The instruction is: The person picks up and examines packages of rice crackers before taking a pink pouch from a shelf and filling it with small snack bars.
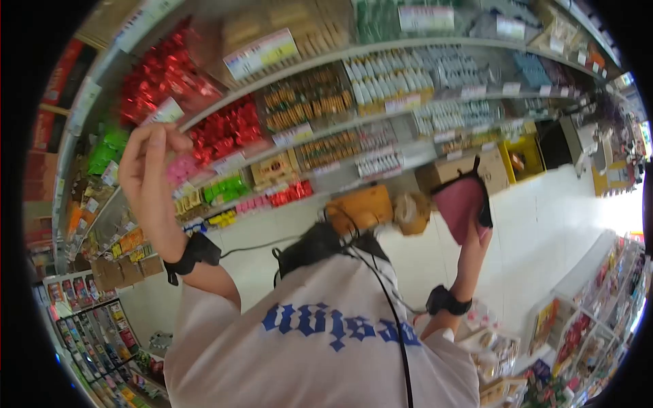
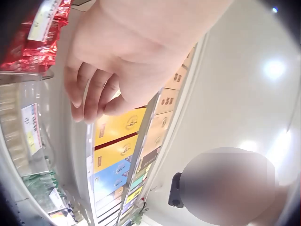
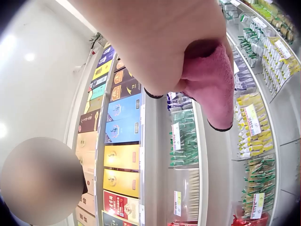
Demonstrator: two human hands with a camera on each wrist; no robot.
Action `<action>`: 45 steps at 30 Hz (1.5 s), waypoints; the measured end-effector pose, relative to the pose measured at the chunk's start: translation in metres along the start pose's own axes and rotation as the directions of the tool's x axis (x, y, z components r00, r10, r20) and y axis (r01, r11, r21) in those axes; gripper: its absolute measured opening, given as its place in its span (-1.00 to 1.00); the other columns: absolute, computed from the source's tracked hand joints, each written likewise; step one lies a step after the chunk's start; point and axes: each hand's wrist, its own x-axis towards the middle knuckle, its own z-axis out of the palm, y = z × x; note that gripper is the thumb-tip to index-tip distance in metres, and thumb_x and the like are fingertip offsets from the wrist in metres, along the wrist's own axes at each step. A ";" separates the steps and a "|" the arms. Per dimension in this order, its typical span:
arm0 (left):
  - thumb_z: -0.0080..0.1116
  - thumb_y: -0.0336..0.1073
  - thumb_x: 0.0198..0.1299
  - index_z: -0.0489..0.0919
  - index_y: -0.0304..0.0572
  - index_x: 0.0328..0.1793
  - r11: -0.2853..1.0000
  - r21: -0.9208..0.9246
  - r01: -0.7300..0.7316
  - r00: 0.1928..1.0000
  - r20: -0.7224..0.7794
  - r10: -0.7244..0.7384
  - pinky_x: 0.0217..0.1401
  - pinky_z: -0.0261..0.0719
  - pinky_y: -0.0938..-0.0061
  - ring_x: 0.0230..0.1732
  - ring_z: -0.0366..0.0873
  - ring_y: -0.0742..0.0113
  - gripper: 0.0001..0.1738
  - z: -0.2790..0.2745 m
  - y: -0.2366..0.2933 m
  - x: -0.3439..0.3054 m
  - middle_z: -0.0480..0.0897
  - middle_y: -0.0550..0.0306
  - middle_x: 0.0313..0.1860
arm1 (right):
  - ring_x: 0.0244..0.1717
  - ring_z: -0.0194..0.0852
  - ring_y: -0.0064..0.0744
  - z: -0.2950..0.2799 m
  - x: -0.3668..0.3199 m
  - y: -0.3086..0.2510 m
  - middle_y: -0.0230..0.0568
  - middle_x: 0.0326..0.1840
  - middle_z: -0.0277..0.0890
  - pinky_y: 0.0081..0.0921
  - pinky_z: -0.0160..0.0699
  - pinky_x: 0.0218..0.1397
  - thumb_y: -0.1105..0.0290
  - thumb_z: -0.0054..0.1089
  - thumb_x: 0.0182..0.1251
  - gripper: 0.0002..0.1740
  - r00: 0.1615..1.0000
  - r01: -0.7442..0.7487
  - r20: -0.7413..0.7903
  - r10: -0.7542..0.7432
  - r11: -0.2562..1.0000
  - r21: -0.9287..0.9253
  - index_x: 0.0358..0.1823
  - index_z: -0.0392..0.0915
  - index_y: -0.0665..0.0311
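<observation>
My left hand (image 1: 151,180) is raised in front of the upper shelf at the left, fingers loosely bent and nothing visible in them. Its fingertips are close to a price tag (image 1: 163,114) below a bin of red foil-wrapped packets (image 1: 166,71). In the left wrist view, the left hand (image 2: 127,56) overlaps the shelf edge beside yellow boxes (image 2: 120,127). On the other side, my right hand (image 1: 477,238) grips a pink cloth (image 1: 461,204) with black edging. The right wrist view shows the cloth (image 3: 211,92) bunched at the fingers, hiding most of them.
Tiered shelves hold packaged snacks in clear bins (image 1: 309,98). A cardboard box (image 1: 469,173), a yellow crate (image 1: 522,156) and an orange bag (image 1: 360,207) stand below them. A cable (image 1: 262,246) runs from the left wrist strap (image 1: 196,255) to the torso. More racks (image 1: 95,333) stand behind.
</observation>
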 end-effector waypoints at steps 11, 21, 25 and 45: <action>0.27 -0.33 0.36 0.65 -0.35 -0.04 0.949 0.142 -0.283 0.950 0.177 0.257 -0.02 0.63 0.42 -0.14 0.73 0.29 -0.80 0.092 -0.013 0.081 0.71 0.04 -0.24 | 0.36 0.32 -0.50 0.064 -0.002 -0.012 -0.26 0.36 0.44 -0.48 0.25 0.45 0.28 0.19 0.60 -0.50 0.988 -0.018 0.153 -0.004 0.990 0.140 0.38 0.40 0.45; 0.19 -0.22 0.25 0.65 -0.34 -0.05 0.848 0.506 -0.159 0.939 0.342 -0.027 0.11 0.59 -0.03 0.06 0.65 -0.24 -0.69 0.135 -0.095 0.169 0.71 -0.24 -0.05 | 0.42 0.31 -0.48 0.091 -0.017 -0.032 -0.21 0.46 0.38 -0.47 0.22 0.49 0.24 0.16 0.62 -0.41 0.980 0.043 0.189 -0.064 0.993 0.113 0.49 0.29 0.47; 0.19 -0.04 0.27 0.63 -0.45 0.06 0.850 0.493 -0.185 0.921 0.388 -0.025 0.20 0.57 0.08 0.12 0.63 -0.27 -0.48 0.139 -0.119 0.180 0.66 -0.37 0.12 | 0.39 0.31 -0.47 0.091 -0.020 -0.027 -0.22 0.41 0.42 -0.47 0.20 0.48 0.25 0.19 0.60 -0.45 0.983 0.030 0.177 -0.058 0.987 0.159 0.42 0.36 0.45; 0.42 -0.36 0.16 0.60 -0.23 0.16 0.755 0.258 -0.602 0.796 0.122 0.593 0.10 0.57 0.12 0.04 0.60 -0.11 -0.57 0.134 -0.025 0.108 0.66 -0.09 -0.04 | 0.29 0.34 -0.56 0.113 -0.011 -0.090 -0.28 0.33 0.46 -0.51 0.33 0.36 0.18 0.11 0.65 -0.45 0.969 -0.002 0.232 -0.092 0.928 0.374 0.45 0.36 0.41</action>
